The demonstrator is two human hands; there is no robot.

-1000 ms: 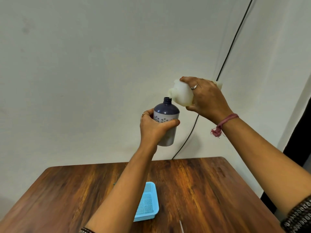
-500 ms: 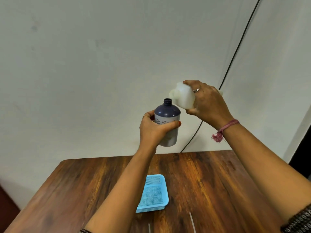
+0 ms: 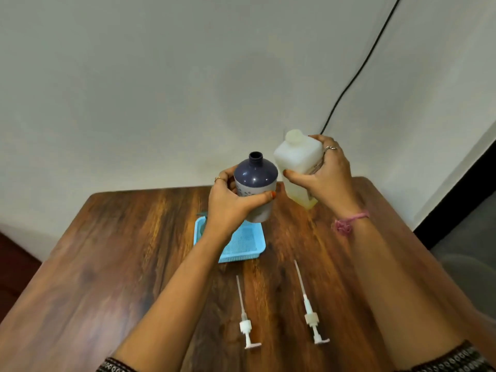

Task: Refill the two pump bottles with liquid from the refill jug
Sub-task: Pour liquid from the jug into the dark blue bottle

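A plain pale wall [image 3: 161, 89] with a black cable [image 3: 357, 73] running down it backs a dark wooden tabletop [image 3: 120, 264]. Above its far edge the left hand [image 3: 228, 208] has its grip wrapped round the middle of the purple pump bottle [image 3: 255, 181], thumb across the front, holding it upright with its neck uncapped. Just right of that grip, the right hand [image 3: 327, 178] has its grip clamped round the translucent refill jug [image 3: 298, 159], which stands nearly upright, its mouth near the bottle's neck but apart from it; yellowish liquid sits low in it. The jug looks light and thin-walled, likely to flex if squeezed, so a hold across its flat sides suits it; the bottle's smooth rounded shoulder could be slippery, so the straight body is the safer place. Below the left grip lies a blue mesh basket [image 3: 249, 248], and nearer the person two white pump heads [image 3: 247, 323] with dip tubes rest flat. A second bottle is not visible.
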